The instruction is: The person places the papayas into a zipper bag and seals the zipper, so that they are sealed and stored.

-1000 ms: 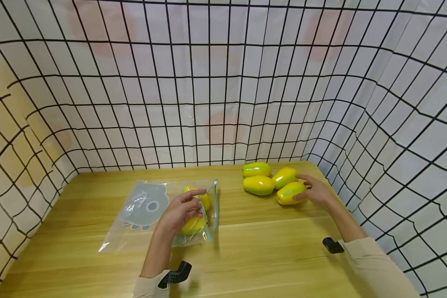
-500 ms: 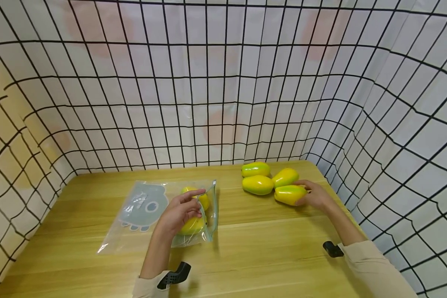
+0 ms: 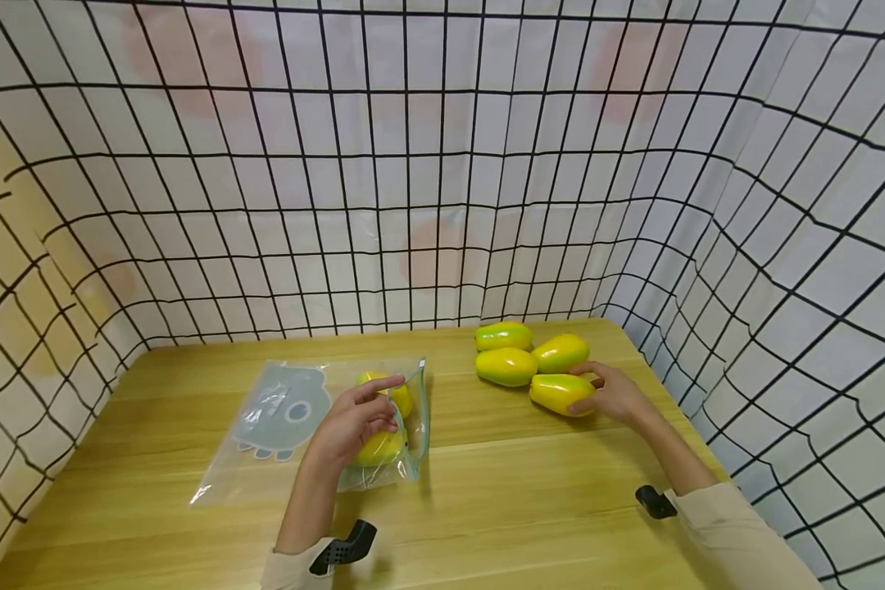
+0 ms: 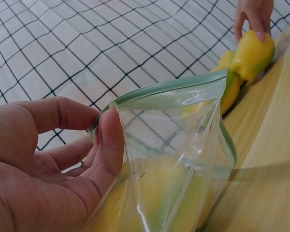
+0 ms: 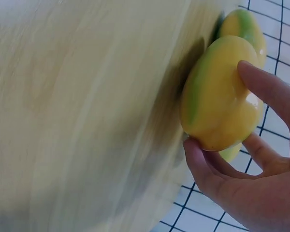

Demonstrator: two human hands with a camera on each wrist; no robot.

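Note:
My left hand [image 3: 356,419] pinches the opening edge of a clear zip bag [image 4: 169,92] with a green seal strip, holding its mouth apart. Two yellow papayas [image 3: 380,449] lie inside, seen blurred through the plastic. At the right, my right hand [image 3: 610,397] grips one end of a yellow-green papaya [image 3: 556,393], thumb and fingers on opposite sides in the right wrist view. That papaya is low over the table or on it; I cannot tell which. Close behind it lie three other papayas [image 3: 506,367] in a cluster.
A wooden table [image 3: 501,500] carries everything. Black grid netting [image 3: 413,205] over white sheeting rises behind and along both sides, close to the papayas at the back right. A grey cartoon print [image 3: 283,410] marks the flat part of the bag at left.
My right hand has closed round the nearest papaya and shifted it slightly left and toward me, turning it a little. My left hand stays at the bag's mouth.

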